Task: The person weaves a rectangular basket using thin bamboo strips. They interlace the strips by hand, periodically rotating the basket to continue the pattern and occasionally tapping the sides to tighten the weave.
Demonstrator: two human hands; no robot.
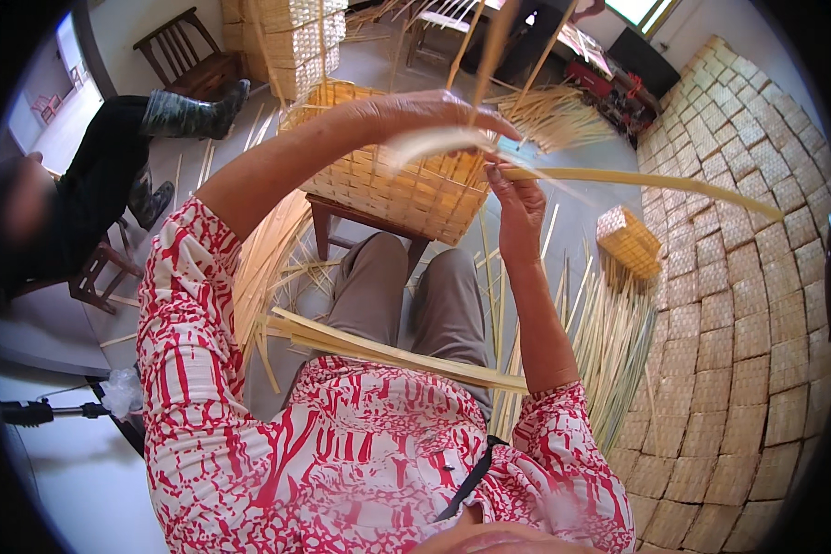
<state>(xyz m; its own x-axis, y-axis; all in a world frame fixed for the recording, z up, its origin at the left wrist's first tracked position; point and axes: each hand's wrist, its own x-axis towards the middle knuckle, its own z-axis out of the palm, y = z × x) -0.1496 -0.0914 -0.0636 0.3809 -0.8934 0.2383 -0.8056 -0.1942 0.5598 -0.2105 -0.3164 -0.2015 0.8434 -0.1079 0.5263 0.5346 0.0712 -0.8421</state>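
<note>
A woven bamboo basket (406,185) with tall upright stakes rests on a wooden stool (328,214) in front of my knees. My right hand (520,208), raised at the basket's near right corner, pinches a flat bamboo strip (637,176) whose long tail curves out to the right. Over the basket's rim arches my left hand (443,113), its fingers bent down against the strip close to my right fingertips. A pale length of strip below the left hand is smeared by motion. The left thumb is hidden.
Loose bamboo strips (369,349) lie across my lap, with more bundles (609,332) on the floor. A small basket (629,242) stands right, beside a wall of stacked woven baskets (739,305). Another person in boots (194,111) sits left, near a wooden chair (185,55).
</note>
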